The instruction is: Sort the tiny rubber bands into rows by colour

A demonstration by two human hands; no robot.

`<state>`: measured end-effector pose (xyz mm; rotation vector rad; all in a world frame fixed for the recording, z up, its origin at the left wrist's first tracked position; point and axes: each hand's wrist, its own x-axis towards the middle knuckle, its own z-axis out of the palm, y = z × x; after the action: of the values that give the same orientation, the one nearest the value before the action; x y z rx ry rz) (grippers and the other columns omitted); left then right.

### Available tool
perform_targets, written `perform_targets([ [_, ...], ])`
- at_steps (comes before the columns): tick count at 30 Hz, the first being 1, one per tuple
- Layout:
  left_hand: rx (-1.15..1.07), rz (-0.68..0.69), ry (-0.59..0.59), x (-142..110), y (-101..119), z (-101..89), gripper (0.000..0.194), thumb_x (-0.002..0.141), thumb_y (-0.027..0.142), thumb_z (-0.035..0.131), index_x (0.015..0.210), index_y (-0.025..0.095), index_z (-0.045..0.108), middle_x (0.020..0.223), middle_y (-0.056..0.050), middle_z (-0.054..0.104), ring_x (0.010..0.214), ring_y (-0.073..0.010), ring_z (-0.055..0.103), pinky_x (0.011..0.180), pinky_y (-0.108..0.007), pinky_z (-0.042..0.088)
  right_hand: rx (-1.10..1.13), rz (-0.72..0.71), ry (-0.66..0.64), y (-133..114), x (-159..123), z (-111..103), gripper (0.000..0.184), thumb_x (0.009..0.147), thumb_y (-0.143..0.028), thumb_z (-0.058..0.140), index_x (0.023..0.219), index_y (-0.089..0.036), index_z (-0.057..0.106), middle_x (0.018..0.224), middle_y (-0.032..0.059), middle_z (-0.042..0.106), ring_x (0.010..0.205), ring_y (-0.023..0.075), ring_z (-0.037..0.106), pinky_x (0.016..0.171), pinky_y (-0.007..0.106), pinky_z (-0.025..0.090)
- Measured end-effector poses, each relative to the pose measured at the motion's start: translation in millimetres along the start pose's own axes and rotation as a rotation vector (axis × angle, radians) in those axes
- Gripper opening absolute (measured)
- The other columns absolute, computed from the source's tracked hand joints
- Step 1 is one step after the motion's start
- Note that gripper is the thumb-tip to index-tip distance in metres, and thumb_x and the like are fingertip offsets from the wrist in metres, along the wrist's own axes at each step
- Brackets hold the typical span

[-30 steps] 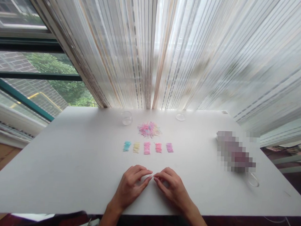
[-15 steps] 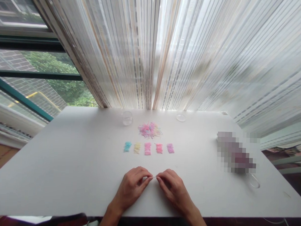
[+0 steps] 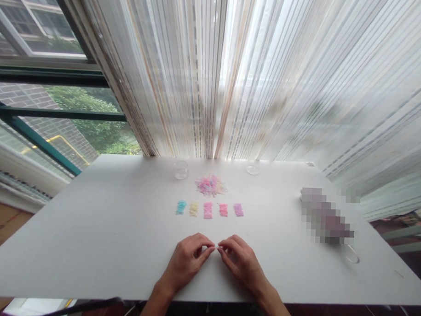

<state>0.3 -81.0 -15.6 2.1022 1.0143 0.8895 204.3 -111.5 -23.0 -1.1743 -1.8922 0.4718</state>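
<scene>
A white tabletop [image 3: 100,246] runs back to striped sheer curtains [image 3: 199,84], with a window [image 3: 84,112] at the left showing greenery and brickwork. Near the tabletop's far edge stand a clear round container [image 3: 181,171] and, farther right, a clear disc [image 3: 252,170]. Between them, slightly nearer the person, lies a loose, tangled pile [image 3: 210,185] of thin pieces, mostly pink with some yellow and blue. Five small bundles form a row just in front of it: a blue bundle [image 3: 180,207], a yellow bundle [image 3: 194,209], a pink bundle [image 3: 207,210], a coral bundle [image 3: 223,210] and a purple bundle [image 3: 238,210]. This row lies between the pile and the hands. Well off to the right is a pixelated purplish object [image 3: 327,219] with a pale loop [image 3: 352,254] at its near end. The small pale piece [image 3: 216,247] is in front of the row, held between the fingertips of the left hand [image 3: 214,246] and the right hand [image 3: 219,247] — each grip is pinched closed on it, thumb against finger. It looks whitish, thin and very short where it shows; most of it is hidden by the fingers — its full shape cannot be made out.
</scene>
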Motion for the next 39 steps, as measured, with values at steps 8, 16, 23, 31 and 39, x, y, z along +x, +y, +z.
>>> perform_targets([
  [8,-0.002,-0.032,0.015,-0.5,-0.3,1.3,0.018,0.100,0.030,0.057,0.095,0.020,0.071,0.083,-0.003,0.069,0.065,-0.0124,0.057,0.063,-0.023,0.048,0.031,0.017,-0.008,0.6,4.6,-0.2,0.010,0.096,-0.016,0.056,0.090,-0.022,0.062,0.078,0.0011,0.062,0.069,0.0150,0.061,0.064,0.025,0.051],
  [16,0.034,-0.028,0.014,0.9,0.6,2.0,0.013,0.099,0.025,0.057,0.094,0.020,0.069,0.084,-0.003,0.069,0.068,-0.0135,0.060,0.067,-0.025,0.049,0.074,0.082,-0.026,2.0,2.0,0.9,0.010,0.095,-0.016,0.055,0.089,-0.022,0.062,0.079,0.0013,0.064,0.070,0.0152,0.063,0.065,0.026,0.052],
  [23,0.030,-0.036,0.029,0.5,1.6,1.4,0.013,0.099,0.028,0.058,0.095,0.019,0.068,0.084,-0.004,0.069,0.063,-0.0125,0.059,0.062,-0.023,0.050,0.096,0.096,-0.012,2.7,3.4,1.0,0.011,0.096,-0.017,0.055,0.089,-0.022,0.062,0.078,0.0011,0.064,0.068,0.0150,0.063,0.064,0.025,0.053],
  [31,0.050,-0.026,0.025,1.2,1.2,1.7,0.009,0.097,0.025,0.060,0.097,0.020,0.067,0.085,-0.003,0.068,0.061,-0.0114,0.057,0.062,-0.023,0.049,0.127,0.098,-0.011,3.4,3.4,0.7,0.011,0.097,-0.018,0.055,0.092,-0.022,0.064,0.080,0.0015,0.064,0.069,0.0145,0.063,0.065,0.024,0.053],
  [39,0.031,-0.042,0.023,2.1,6.0,0.5,0.012,0.097,0.024,0.060,0.092,0.020,0.069,0.080,-0.002,0.068,0.062,-0.0118,0.056,0.062,-0.023,0.048,0.144,0.097,-0.001,1.6,5.0,-1.5,0.010,0.096,-0.016,0.057,0.092,-0.022,0.064,0.079,0.0010,0.064,0.068,0.0140,0.062,0.065,0.024,0.052],
])
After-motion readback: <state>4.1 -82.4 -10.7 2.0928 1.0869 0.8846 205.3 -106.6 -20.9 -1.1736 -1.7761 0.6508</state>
